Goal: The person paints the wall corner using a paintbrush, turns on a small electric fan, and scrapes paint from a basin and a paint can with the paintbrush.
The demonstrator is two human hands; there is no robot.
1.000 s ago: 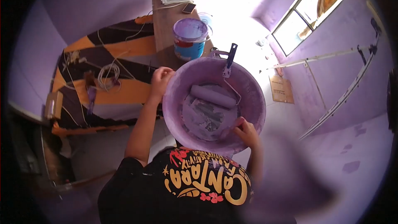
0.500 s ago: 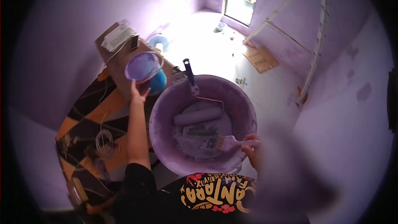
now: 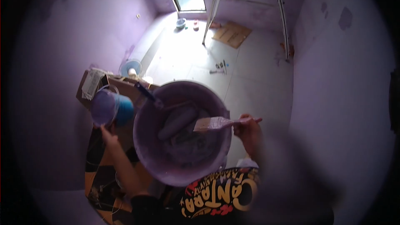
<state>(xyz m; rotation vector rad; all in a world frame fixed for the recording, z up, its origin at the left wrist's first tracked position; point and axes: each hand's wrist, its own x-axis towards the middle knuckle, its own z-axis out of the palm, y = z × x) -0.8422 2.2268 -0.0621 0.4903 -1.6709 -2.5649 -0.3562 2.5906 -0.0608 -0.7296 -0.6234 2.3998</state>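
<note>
My right hand [image 3: 248, 132] is closed around the handle of a paintbrush [image 3: 217, 123], whose paint-coated bristles point left over a big round tub [image 3: 227, 141]. My left hand [image 3: 109, 136] grips the rim of a smaller blue bucket [image 3: 124, 110], smeared lilac inside, left of the tub; part of my grip is hidden behind it. Inside the tub lies a paint roller [image 3: 178, 123] covered in lilac paint, its dark handle leaning over the far left rim. The tub's bottom is dark and streaked with paint.
A cardboard box [image 3: 83, 96] with papers on top stands behind the bucket. A ladder [image 3: 283, 21] rises at the far right beside a flat cardboard sheet [image 3: 233, 34]. Small tools [image 3: 220, 66] and a small bowl [image 3: 181, 23] lie on the tiled floor. Lilac walls surround the floor.
My right hand has raised the paintbrush from inside the tub to above its right rim. The view has shifted, and the bucket with my left hand now appears farther left and lower.
</note>
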